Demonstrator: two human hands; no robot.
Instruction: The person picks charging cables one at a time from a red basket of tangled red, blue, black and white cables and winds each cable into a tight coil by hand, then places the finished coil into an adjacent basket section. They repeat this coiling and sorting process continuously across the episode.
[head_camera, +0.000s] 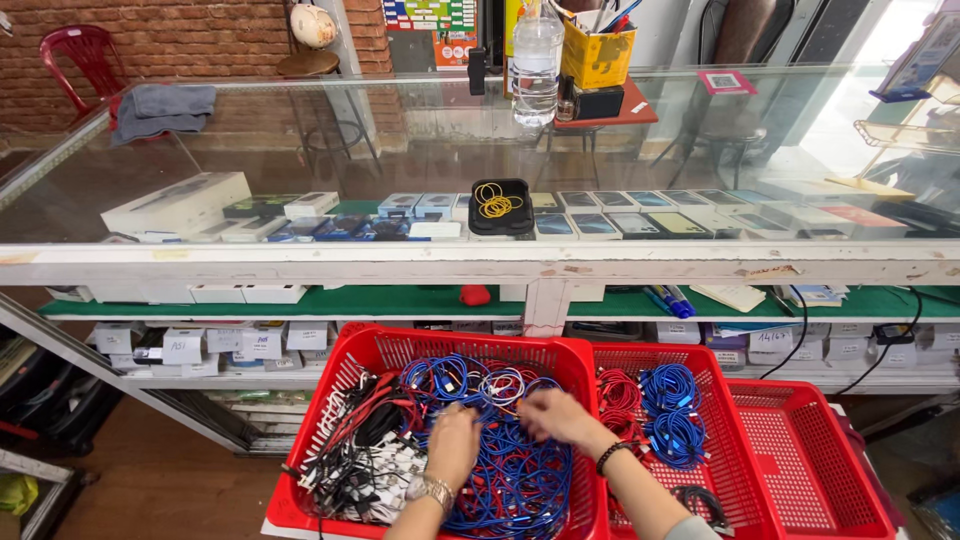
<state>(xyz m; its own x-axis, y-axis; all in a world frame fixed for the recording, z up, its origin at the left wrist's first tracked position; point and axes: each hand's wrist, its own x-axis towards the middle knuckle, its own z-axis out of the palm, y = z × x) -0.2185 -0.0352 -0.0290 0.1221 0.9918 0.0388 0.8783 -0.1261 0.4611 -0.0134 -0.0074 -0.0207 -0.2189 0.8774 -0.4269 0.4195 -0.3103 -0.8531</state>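
A: Where are the hands?

B: Both are down in the blue cables (510, 470), a loose tangle filling the middle and right of the big red basket (345, 372). The left hand (452, 445) lies knuckles-up on the heap, fingers curled into the strands. The right hand (553, 413) is just beside it, fingers bent and pinching at a loop. Both look closed on cable, though I can't make out which strand each one holds.

A: Why is the pile so messy?

B: The cables are thin, limp and rubbery, so they sag and knot into each other. On the basket's left side sit black, white and red cables (365, 455), equally snarled.

A: And the second basket (735, 452)?

B: It touches the first on the right. In it the cables are neat: coiled red bundles (620, 392) next to coiled blue bundles (672, 410), colours kept apart. A third basket (810, 450) follows, with only its mesh floor showing.

A: What are the baskets made of?

B: Hard glossy plastic, with slotted walls and a grid floor.

A: Anything on the wrists?

B: A metal watch (432, 490) on the left, a dark bead bracelet (612, 455) on the right.

A: Beyond that?

B: A glass counter (300, 130) holding rows of flat boxes, a black tray (500, 205) of yellow rubber bands inside it, and a clear bottle (537, 62) on top.
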